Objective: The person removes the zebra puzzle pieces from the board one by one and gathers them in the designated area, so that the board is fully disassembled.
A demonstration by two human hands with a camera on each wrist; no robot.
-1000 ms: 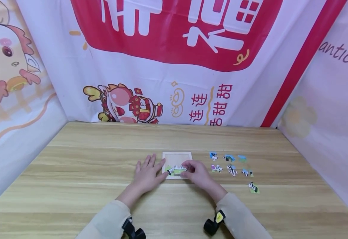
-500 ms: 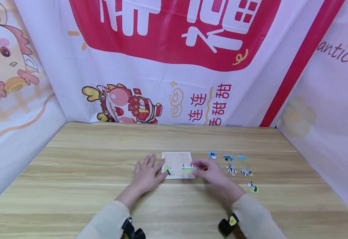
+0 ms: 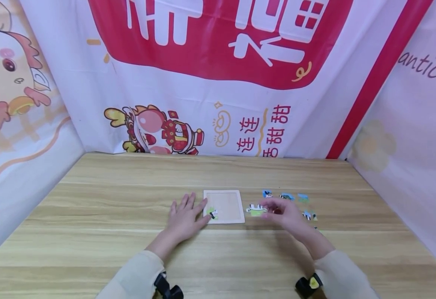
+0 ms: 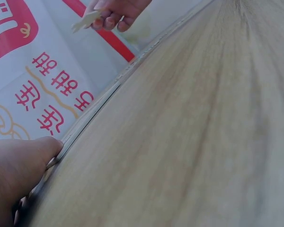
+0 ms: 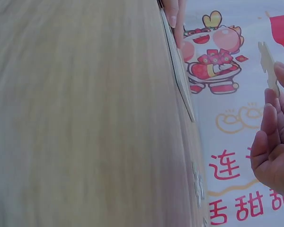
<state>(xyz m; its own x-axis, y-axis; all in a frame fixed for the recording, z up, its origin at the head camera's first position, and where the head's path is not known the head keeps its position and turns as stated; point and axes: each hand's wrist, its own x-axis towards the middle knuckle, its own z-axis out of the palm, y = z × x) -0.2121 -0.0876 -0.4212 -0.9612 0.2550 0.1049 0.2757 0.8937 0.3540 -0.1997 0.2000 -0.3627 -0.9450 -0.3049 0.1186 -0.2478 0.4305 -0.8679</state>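
A puzzle piece [image 3: 256,210] with a green bottom and a black-and-white pattern is pinched between the thumb and fingers of my right hand [image 3: 286,216]. It is off the table, just right of the square puzzle tray [image 3: 242,207]. Seen edge-on in the right wrist view, the piece [image 5: 269,68] is thin and pale. My left hand [image 3: 185,219] lies with spread fingers at the tray's left side, its thumb and index finger touching the rim. One green, black and white piece [image 3: 212,213] sits in the tray's lower left corner.
Several loose puzzle pieces lie to the right, among them a blue-green piece [image 3: 303,197] and a blue-and-white piece [image 3: 307,215]. My right hand covers some of them. Printed cloth walls [image 3: 218,91] stand behind the wooden table [image 3: 128,178] and at both sides.
My right hand has carried the pinched piece rightward, from over the tray's bottom row to beyond its right rim. The left hand and the tray have stayed in place.
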